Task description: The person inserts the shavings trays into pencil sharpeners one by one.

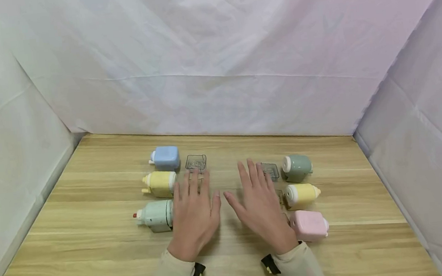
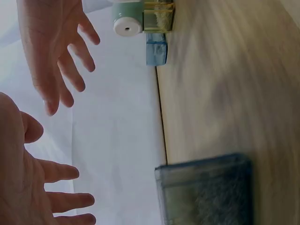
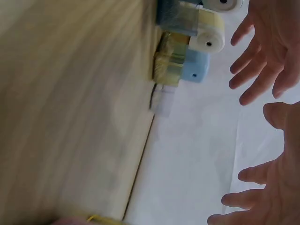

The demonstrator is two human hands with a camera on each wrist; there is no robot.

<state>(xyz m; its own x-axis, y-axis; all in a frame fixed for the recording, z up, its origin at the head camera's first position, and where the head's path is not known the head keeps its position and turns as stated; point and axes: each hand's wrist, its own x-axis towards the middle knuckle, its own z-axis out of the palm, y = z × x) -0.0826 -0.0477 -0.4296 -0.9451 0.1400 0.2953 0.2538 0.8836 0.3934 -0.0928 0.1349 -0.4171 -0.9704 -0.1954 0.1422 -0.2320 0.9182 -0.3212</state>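
My left hand (image 1: 194, 215) and right hand (image 1: 262, 208) hover palm-down over the wooden table, fingers spread and nothing held. Left of them stand three crank pencil sharpeners: blue (image 1: 166, 157), yellow (image 1: 162, 183) and mint green (image 1: 158, 214); the left hand overlaps the mint one's edge. On the right side are a dark green sharpener (image 1: 298, 167), a yellow sharpener (image 1: 301, 194) and a pink sharpener (image 1: 308, 224), closest to the right wrist. Clear shavings trays sit on the inner side of the rows, one tray (image 1: 196, 162) by the blue sharpener; the hands partly hide others.
Pale cloth walls (image 1: 217, 102) enclose the wooden table (image 1: 96, 259) at the back and both sides. Shavings show inside a tray (image 2: 206, 197) in the left wrist view. Both sleeves carry a dark strap (image 1: 197, 272) at the wrist.
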